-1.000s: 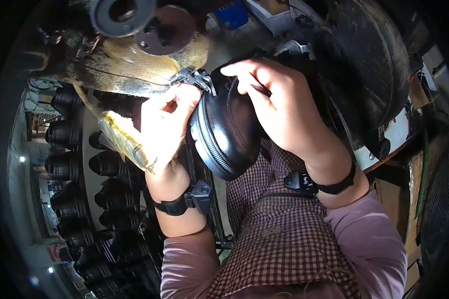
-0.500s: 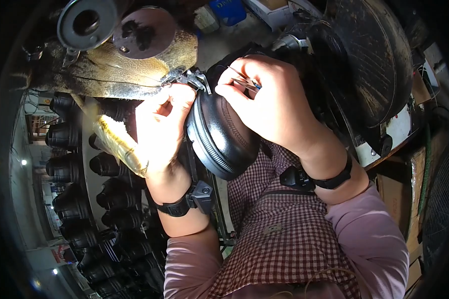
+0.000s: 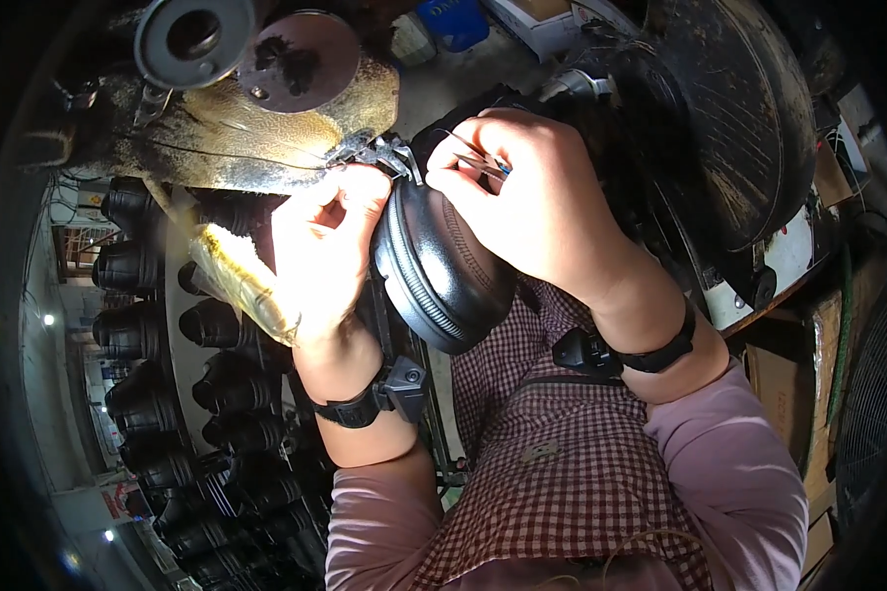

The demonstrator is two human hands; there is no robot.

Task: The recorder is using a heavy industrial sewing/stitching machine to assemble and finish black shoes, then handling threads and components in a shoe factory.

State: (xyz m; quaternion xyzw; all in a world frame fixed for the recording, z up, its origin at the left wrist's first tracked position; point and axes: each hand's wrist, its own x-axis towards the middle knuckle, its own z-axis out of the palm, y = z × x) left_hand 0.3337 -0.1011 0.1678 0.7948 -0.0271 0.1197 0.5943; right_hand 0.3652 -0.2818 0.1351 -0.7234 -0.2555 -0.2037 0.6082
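A glossy black shoe point(image 3: 426, 271) with a ribbed welt and stitched seam hangs below the metal foot point(image 3: 396, 156) of a sewing machine. My left hand point(image 3: 327, 231) is closed at the shoe's left edge, thumb and forefinger pinched close to that foot. Over the shoe's right side is my right hand point(image 3: 537, 192), its fingers curled around a small metal tool point(image 3: 485, 165) with a bit of blue, which looks like thread snips. A thin dark thread point(image 3: 461, 138) runs by its fingertips. The palm hides much of the tool.
The worn machine arm point(image 3: 256, 133) carries round metal discs point(image 3: 301, 61) at the upper left. A yellowish taped roll point(image 3: 241, 281) lies beside my left wrist. Racks of black shoes point(image 3: 133, 330) stand left; a large dark wheel-like guard point(image 3: 739, 118) is at right.
The machine and my left hand appear slightly farther right in the picture. My right hand stays almost in place, with its grip unchanged.
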